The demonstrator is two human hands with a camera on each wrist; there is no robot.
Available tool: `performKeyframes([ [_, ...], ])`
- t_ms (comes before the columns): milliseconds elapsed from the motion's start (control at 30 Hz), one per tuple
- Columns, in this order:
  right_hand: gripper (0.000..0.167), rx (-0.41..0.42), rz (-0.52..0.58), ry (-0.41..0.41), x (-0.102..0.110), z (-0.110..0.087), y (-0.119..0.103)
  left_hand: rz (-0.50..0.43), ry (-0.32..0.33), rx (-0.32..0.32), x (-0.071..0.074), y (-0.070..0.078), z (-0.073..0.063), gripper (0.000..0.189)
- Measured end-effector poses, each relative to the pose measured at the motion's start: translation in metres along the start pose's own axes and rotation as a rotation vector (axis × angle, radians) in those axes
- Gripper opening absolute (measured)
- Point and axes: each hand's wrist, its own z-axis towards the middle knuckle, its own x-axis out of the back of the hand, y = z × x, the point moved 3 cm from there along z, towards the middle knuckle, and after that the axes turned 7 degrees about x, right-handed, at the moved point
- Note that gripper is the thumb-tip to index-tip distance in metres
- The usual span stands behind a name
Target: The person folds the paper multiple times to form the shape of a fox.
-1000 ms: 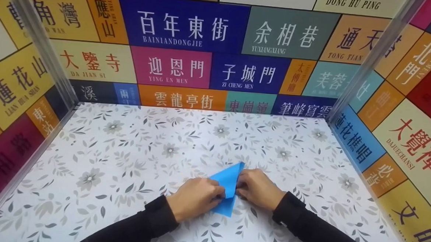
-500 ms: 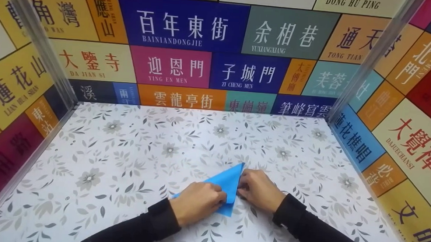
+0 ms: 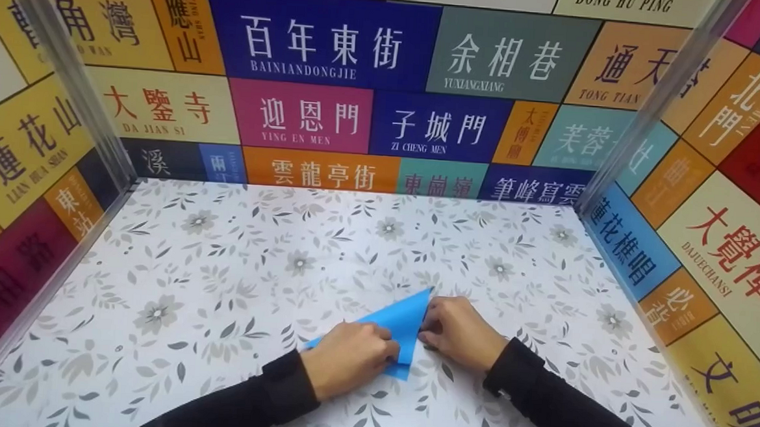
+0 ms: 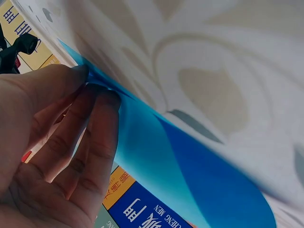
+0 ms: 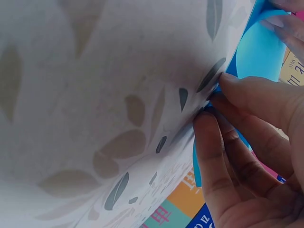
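Note:
A sheet of blue paper, folded over on itself, lies on the floral tabletop in front of the person. My left hand is on its lower left part and covers much of it. In the left wrist view, that hand's thumb and fingertips pinch the blue paper, whose upper layer bows up in a curve. At the paper's right edge, my right hand holds it between thumb and curled fingers. The right wrist view has these fingertips low at the tabletop, with the raised blue layer behind them.
The white tabletop carries a grey leaf and flower print. Upright panels with colourful place-name signs close it in at the back and both sides. Clear strips run up the corners.
My left hand has shifted slightly left and down, bringing the upper paper layer lower over the bottom one. A blue corner now shows left of that hand. My right hand has hardly moved.

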Motion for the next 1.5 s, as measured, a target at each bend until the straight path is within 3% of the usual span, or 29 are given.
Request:
performKeyframes([
  [400,0.011,0.000,0.000,0.021,0.008,0.001,-0.003,0.018,0.015,-0.003,0.001,0.001,-0.001,0.009],
  [700,0.009,0.122,0.024,0.048,0.009,0.004,-0.016,0.054,0.045,-0.030,0.003,0.002,-0.002,0.008],
  [900,0.009,0.176,0.013,-0.004,0.001,0.005,-0.019,0.025,0.026,-0.023,0.003,0.000,-0.002,0.013],
  [1067,0.010,0.157,0.033,-0.062,-0.004,0.003,-0.018,-0.031,0.003,-0.012,0.002,-0.002,-0.003,0.009],
  [1500,0.013,0.118,0.056,-0.083,-0.007,0.002,-0.017,-0.074,-0.051,-0.018,0.000,-0.004,-0.005,0.009],
])
